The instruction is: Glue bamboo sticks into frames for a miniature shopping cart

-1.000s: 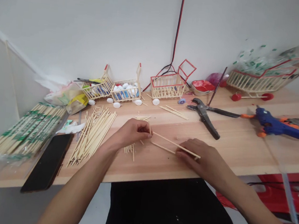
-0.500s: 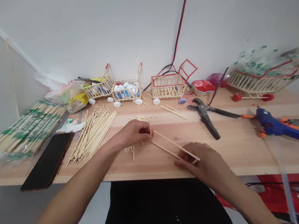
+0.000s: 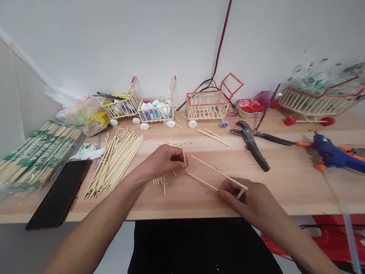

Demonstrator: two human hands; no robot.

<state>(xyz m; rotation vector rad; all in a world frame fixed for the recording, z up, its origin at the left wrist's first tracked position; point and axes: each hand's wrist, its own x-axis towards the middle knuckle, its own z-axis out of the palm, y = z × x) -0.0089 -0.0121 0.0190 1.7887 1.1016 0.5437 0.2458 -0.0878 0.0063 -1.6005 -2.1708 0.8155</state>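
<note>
left hand [image 3: 169, 160]: turned inward, pinching short stick [image 3: 184, 155] | right hand [image 3: 248, 196]: curled, holding stick frame [image 3: 219, 172]

One glue gun [image 3: 338, 154]; behind it, one red-wheeled stick cart [image 3: 311, 104]; left of it, three more stick carts [image 3: 206, 111], one paint dish [image 3: 248, 114], one phone [image 3: 59, 194], two hands [image 3: 255, 200], two held long sticks [image 3: 219, 172].

The light is soft and even, of medium brightness, and its source is outside the view. The pale wall [image 3: 115, 27] looks greyish, and shadows on the desk [image 3: 294, 182] are weak. The top right corner is dark. Toward the sides, shapes become stretched and smeared; the plastic wrappers [image 3: 318, 81] are blurred. The black clothing [image 3: 203, 255] shows little detail.
</note>
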